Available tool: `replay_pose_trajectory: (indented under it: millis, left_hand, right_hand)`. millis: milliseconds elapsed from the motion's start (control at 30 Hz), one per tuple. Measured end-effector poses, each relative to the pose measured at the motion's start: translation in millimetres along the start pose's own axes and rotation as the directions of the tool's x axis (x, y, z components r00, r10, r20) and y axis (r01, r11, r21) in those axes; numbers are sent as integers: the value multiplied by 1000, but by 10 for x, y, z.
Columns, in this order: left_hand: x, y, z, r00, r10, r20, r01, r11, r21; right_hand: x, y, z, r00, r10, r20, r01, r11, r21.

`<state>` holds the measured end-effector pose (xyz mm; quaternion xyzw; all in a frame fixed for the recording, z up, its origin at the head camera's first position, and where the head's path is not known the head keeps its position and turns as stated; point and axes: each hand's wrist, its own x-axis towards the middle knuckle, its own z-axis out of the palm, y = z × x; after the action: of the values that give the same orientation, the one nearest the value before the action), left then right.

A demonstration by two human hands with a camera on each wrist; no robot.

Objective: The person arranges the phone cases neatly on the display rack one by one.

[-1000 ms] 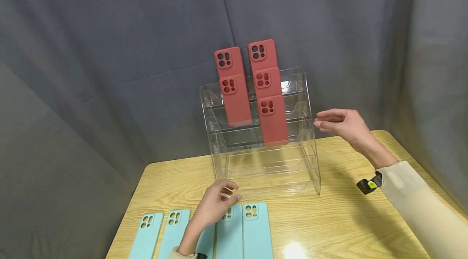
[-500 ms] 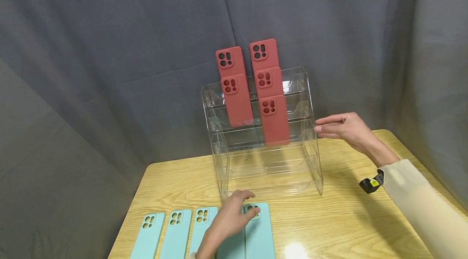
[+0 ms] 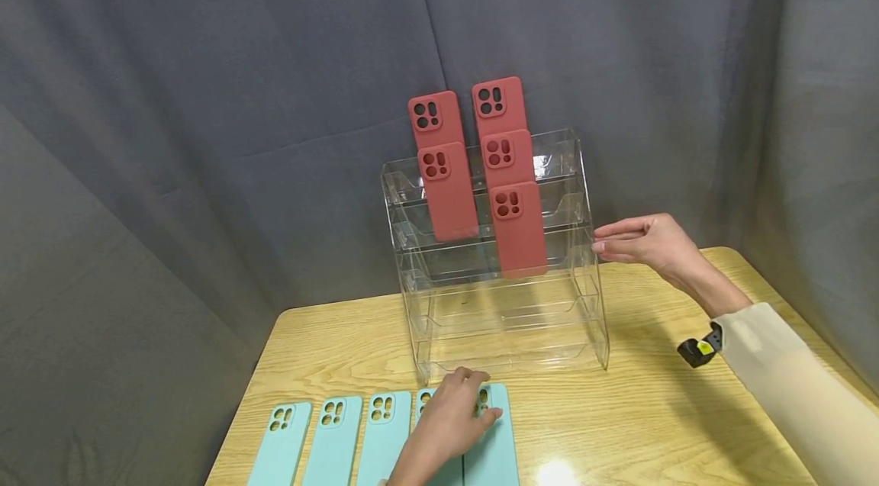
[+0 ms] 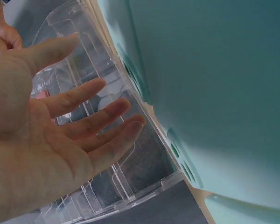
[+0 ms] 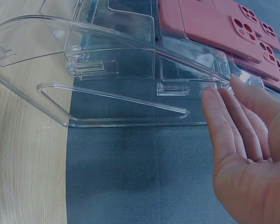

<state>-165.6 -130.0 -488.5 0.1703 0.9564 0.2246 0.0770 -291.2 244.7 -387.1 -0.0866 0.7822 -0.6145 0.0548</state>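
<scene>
A clear acrylic display rack (image 3: 504,322) stands on the table, with several red phone cases (image 3: 519,238) upright in its upper tiers. My right hand (image 3: 652,242) is at the rack's right side; in the right wrist view its thumb and fingertips pinch the edge of the clear side panel (image 5: 130,105). My left hand (image 3: 449,413) hovers over the right end of a row of mint-green phone cases (image 3: 384,432), holding nothing. Its fingers are spread and relaxed in the left wrist view. It partly hides the two rightmost cases; the last one (image 3: 497,448) lies under its thumb.
The wooden table (image 3: 343,341) carries the rack at its back and the mint cases at its front left. Grey curtains (image 3: 275,127) hang behind and along both sides. A black wrist strap (image 3: 700,347) is on the right arm.
My left hand has moved right and down, from beside the rack's lower left to over the two rightmost mint cases. My right hand has come slightly down onto the rack's edge.
</scene>
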Motion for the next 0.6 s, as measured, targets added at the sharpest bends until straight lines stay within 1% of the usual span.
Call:
replay_pose_trajectory:
  millis: [133, 200, 333, 467, 600]
  left_hand:
    - [-13, 31, 39, 1000, -6, 13, 5, 1000, 16]
    - [-21, 56, 66, 1000, -1, 24, 0, 999, 42]
    - [-23, 95, 124, 999, 13, 43, -18, 992, 121]
    - [-19, 109, 183, 999, 29, 36, -36, 977, 210]
    - [-12, 127, 235, 998, 48, 28, -55, 949, 311]
  right_hand:
    - [-7, 7, 7, 1000, -4, 6, 4, 1000, 25]
    - [-13, 8, 7, 1000, -7, 7, 7, 999, 49]
    - [-13, 19, 4, 1000, -12, 7, 11, 993, 115]
    - [-11, 23, 13, 1000, -10, 3, 10, 988, 156]
    - [-2, 31, 22, 1000, -7, 1, 7, 985, 170]
